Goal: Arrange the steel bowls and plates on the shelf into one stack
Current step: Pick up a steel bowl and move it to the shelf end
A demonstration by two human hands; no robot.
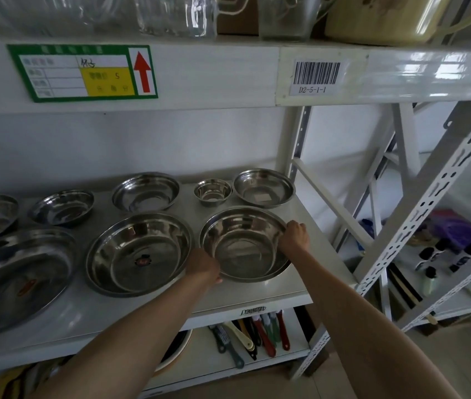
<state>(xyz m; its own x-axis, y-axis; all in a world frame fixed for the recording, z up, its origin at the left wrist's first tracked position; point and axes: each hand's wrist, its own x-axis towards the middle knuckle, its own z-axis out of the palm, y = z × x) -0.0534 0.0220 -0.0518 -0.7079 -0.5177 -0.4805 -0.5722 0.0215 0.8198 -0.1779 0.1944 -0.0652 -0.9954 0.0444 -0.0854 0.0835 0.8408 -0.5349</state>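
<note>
- The big steel bowl (245, 244) sits on the white shelf (260, 295), near the front edge, on the right side.
- Both hands are on this bowl. The left hand (204, 266) is at 8 o'clock on its rim. The right hand (294, 236) is at 3 o'clock on its rim.
- The left fingers curl down at the rim, and the right fingers curl over it. Both hands look closed on the bowl, one on each side. I think that keeps the wide bowl flat when it is lifted.
- At 9 o'clock from the bowl is a wide plate with a red sticker (139, 254). Their rims look very close, right where the left hand is. I cannot tell if they touch.
- At 12 o'clock is a plate with a square label (263, 188). At 11 o'clock is a tiny bowl (213, 192).
- Farther left are a deep bowl (145, 192), a small tilted bowl (61, 207) and a huge plate (18, 276). Nothing is stacked yet, so the job is just starting.
- The shelf ends just past the right hand at 3 o'clock. A white post (296, 145) stands at the back right corner.
- There is lots of open room above the bowl. Going straight up, then left, looks like the safe way.
- The shelf above (171, 73) hangs high over it all.
</note>
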